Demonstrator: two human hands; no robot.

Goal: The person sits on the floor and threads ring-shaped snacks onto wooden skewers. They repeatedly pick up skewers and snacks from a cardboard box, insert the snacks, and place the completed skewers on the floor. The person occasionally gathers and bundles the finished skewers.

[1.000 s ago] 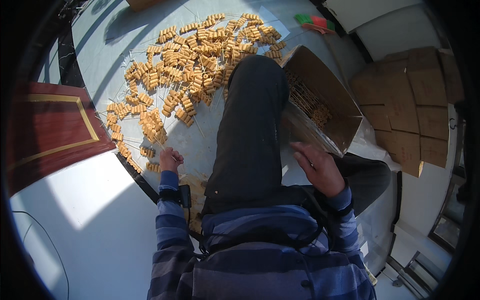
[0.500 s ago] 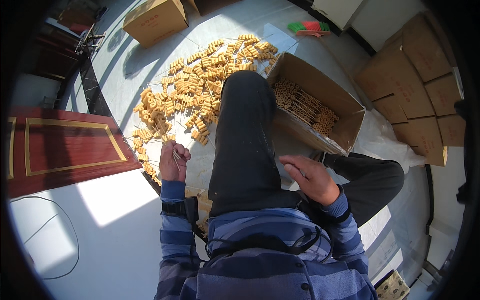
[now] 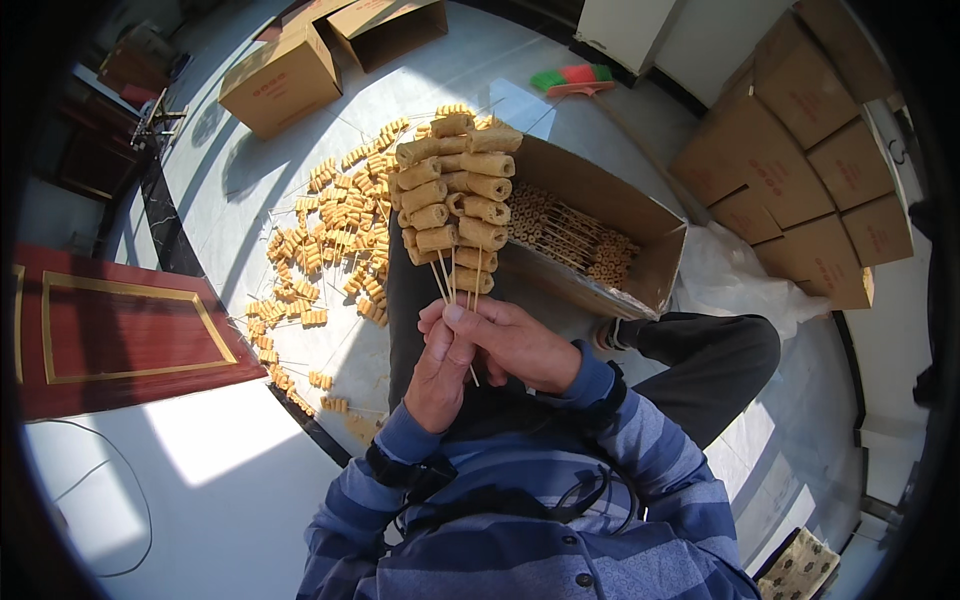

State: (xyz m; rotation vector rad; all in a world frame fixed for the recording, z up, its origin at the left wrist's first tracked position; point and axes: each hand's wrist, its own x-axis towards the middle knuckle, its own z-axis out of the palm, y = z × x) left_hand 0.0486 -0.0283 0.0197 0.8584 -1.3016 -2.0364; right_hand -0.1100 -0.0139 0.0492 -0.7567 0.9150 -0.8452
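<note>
Skewers of tan rolled pieces, several together, stand upright in front of me, bare stick ends pinched between both hands. Judged progress: partway. The open carton at 2 o'clock from my hands holds a layer of packed skewers along its floor, with room above them; a wide scatter of loose skewers lies on the floor from 9 to 11 o'clock, so much is left.

Left hand: grip clenched around the stick ends from below, thumb up along them, forearm rising from 7 o'clock. Right hand: fingers wrapped over the left and the same sticks, wrist bent inward, forearm coming from 4 o'clock. Both hands touch each other above my dark-trousered knee. Closed cartons are stacked at 2 o'clock, further out.
</note>
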